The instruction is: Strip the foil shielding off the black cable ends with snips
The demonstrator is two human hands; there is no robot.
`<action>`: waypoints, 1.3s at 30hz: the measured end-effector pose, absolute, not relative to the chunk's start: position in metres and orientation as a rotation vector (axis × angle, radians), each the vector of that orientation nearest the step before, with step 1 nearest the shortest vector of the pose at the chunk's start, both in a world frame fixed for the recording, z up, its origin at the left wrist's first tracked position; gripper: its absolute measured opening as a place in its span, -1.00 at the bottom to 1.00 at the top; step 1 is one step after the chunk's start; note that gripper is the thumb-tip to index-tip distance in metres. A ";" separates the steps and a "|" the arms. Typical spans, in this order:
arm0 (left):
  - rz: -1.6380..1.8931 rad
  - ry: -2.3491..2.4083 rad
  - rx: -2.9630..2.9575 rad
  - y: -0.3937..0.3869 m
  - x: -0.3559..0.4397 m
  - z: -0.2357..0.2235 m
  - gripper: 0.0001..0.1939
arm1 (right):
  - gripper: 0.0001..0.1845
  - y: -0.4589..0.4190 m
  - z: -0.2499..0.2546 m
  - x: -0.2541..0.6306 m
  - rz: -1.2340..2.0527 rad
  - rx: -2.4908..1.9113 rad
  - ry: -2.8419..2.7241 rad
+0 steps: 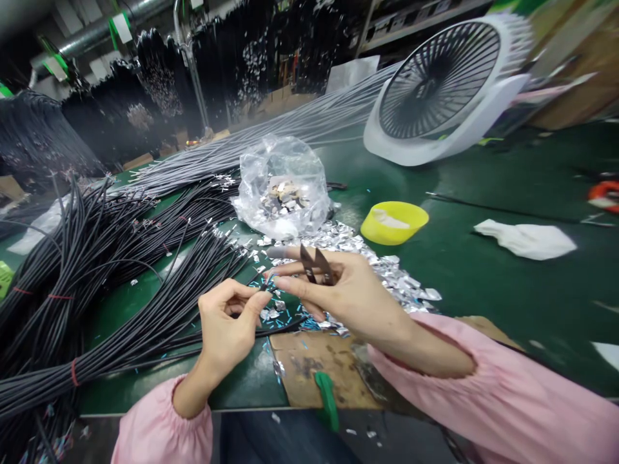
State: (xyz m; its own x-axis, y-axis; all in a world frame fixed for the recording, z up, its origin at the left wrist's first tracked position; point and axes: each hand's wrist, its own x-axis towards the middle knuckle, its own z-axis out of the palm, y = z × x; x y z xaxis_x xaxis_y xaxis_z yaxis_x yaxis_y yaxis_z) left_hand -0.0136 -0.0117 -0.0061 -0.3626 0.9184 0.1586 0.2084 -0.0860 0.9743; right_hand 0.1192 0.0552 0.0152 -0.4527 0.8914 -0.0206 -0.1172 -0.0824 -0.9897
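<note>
In the head view my left hand [231,316] pinches a black cable near its stripped end, thumb against forefinger. Thin coloured wires stick out from that cable end [265,283]. My right hand [343,290] carries a pair of dark thread snips [316,264] in its curled fingers, with the two pointed blades apart and facing up. Its thumb and fingertips meet at the wires, close to my left thumb. Below both hands lie scattered blue wire scraps [283,316] and silvery foil pieces [406,283].
Bundles of black cables [193,277] cover the left of the green table [488,322]. Behind stand a clear plastic bag [285,161] with scraps and a white fan [445,84]. A yellow dish [394,222] and white crumpled tissue [527,240] lie right. Brown cardboard [309,367] is in front.
</note>
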 end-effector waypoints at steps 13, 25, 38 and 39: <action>1.459 1.739 1.443 -0.009 -0.017 -0.017 -0.77 | -0.48 0.059 0.010 0.118 1.700 -0.943 -1.395; 1.624 1.807 1.542 -0.004 -0.014 -0.024 -0.77 | -0.50 0.059 0.010 0.116 1.772 -0.960 -1.313; 1.500 1.668 1.258 -0.002 -0.016 -0.014 -0.75 | -0.48 0.059 0.011 0.115 1.586 -0.871 -1.431; 1.488 1.648 1.231 -0.002 -0.016 -0.013 -0.75 | -0.49 0.059 0.012 0.116 1.582 -0.880 -1.428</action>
